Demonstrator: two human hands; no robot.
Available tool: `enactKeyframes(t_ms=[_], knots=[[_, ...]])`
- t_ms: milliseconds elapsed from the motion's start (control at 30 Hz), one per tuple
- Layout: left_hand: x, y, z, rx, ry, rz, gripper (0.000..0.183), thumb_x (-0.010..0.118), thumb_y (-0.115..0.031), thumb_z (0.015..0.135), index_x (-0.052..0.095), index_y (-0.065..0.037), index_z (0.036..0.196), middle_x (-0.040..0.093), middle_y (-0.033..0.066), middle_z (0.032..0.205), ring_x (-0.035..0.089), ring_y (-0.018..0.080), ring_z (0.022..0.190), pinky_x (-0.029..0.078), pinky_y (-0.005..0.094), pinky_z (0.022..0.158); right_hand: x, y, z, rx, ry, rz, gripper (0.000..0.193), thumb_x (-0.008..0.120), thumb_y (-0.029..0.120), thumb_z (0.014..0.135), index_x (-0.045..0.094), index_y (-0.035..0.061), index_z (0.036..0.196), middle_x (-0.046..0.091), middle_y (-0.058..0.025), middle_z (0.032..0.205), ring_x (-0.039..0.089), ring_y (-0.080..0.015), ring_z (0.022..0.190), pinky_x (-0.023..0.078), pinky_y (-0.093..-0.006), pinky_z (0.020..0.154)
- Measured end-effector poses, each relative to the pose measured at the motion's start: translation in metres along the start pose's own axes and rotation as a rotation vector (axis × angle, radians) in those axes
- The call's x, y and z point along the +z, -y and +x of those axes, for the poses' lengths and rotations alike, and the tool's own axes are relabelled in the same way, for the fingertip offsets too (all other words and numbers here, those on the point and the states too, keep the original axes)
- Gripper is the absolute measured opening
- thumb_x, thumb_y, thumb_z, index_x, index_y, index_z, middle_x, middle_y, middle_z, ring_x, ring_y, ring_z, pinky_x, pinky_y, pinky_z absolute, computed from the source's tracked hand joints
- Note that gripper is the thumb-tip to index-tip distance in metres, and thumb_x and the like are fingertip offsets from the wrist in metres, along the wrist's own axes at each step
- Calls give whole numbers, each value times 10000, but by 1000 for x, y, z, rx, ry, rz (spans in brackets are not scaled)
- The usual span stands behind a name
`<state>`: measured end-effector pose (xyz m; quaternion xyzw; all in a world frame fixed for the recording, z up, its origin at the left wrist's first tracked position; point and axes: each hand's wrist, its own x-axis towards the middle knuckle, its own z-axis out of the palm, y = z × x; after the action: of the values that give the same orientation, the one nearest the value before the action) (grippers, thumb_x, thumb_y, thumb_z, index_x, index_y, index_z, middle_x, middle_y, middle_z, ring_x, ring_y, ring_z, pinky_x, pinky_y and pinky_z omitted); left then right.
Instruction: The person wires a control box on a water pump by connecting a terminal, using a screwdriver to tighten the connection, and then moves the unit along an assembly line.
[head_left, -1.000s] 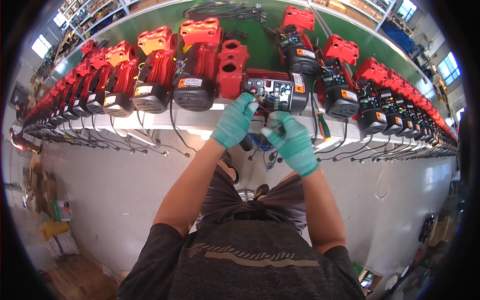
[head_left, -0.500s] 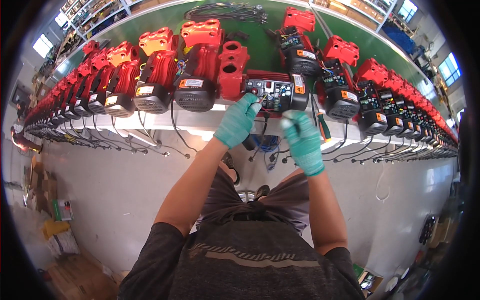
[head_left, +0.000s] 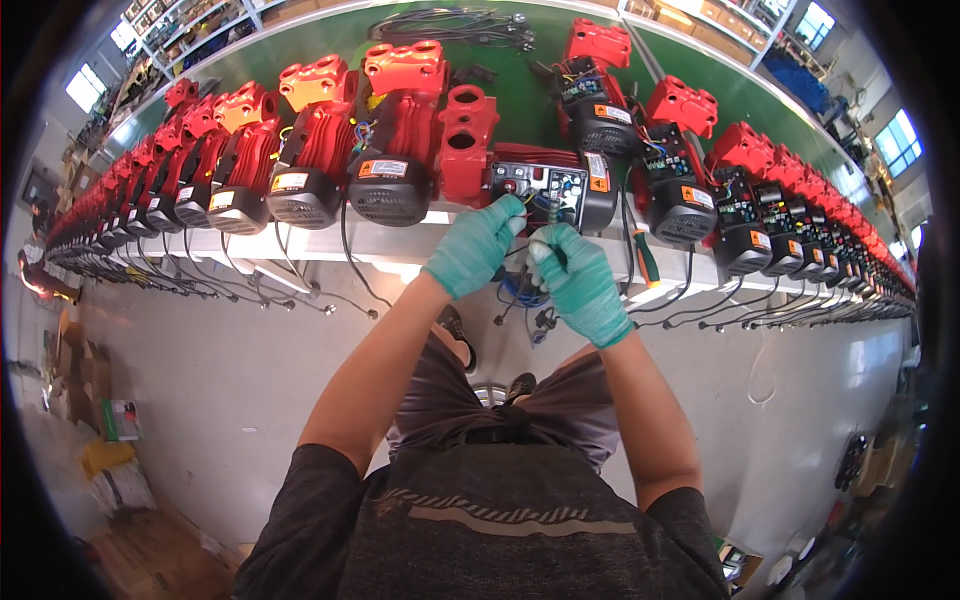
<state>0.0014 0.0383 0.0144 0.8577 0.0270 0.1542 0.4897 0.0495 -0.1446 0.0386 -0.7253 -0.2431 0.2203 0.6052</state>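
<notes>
Red metal makes the body of the electric pump (head_left: 535, 157), which lies sideways just beyond both grips, its black control box uncovered and the circuit board (head_left: 565, 188) facing up. The left grip (head_left: 472, 250) pinches a thin yellow wire (head_left: 529, 201) at the near edge of this board. The right grip (head_left: 582, 285) is just beside it, fingers curled and thumb near the index finger; whether something is between them, I cannot tell.

For handling the wire well, I judge that the left grip should stay light and steady, close to the wire's end, while the right grip works without leaning on the small components. The gloves may make fine feeling harder, so pulling should be gentle.

To the right of the right grip, a screwdriver (head_left: 647, 258) with green and orange handle is at the near edge of the tabletop (head_left: 515, 95); the right elbow has room, but the wrist could knock it. Further right stands a pump with exposed wiring (head_left: 684, 195), and left of the left grip stands another pump (head_left: 394, 185); these limit sideways movement. Below the grips hangs a blue cord (head_left: 525, 292), which might catch. Far beyond them lies a bundle of grey cables (head_left: 455, 25).
</notes>
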Motion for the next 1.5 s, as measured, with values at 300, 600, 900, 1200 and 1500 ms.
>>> enactKeyframes(t_ms=[300,600,900,1200,1500], knots=[[-16,1,7,73,108,153,191,580,-145,1030,614,-33,1180,655,159,839,641,306,716,529,384,695,-24,28,38,-941,-57,-1180,264,659,55,814,695,117,1068,661,-60,898,690,-271,769,559,-392,628],[-25,-1,7,-17,199,37,177,581,-135,1024,616,-44,1172,644,107,861,617,207,758,518,349,740,-24,22,44,-930,-57,-1199,246,668,81,794,694,127,1034,657,-56,893,697,-263,774,565,-387,637],[-24,-2,2,-42,116,-96,163,582,-151,1041,608,-46,1163,632,53,861,601,112,777,529,301,720,-7,3,43,-638,-73,-718,117,675,134,936,656,51,1016,688,-181,891,682,-399,804,546,-470,670],[-29,-11,3,-91,69,-129,181,694,-134,968,666,-24,1109,649,43,751,590,78,596,526,271,584,6,2,39,-311,-105,-358,133,676,124,967,640,-3,982,680,-205,787,687,-356,699,541,-421,637],[-18,-1,-1,0,-44,-147,122,669,-100,978,691,-36,1080,675,44,752,624,82,629,518,275,587,9,31,31,308,13,175,207,598,203,1033,633,4,991,615,-18,708,586,-113,493,456,-244,432]])
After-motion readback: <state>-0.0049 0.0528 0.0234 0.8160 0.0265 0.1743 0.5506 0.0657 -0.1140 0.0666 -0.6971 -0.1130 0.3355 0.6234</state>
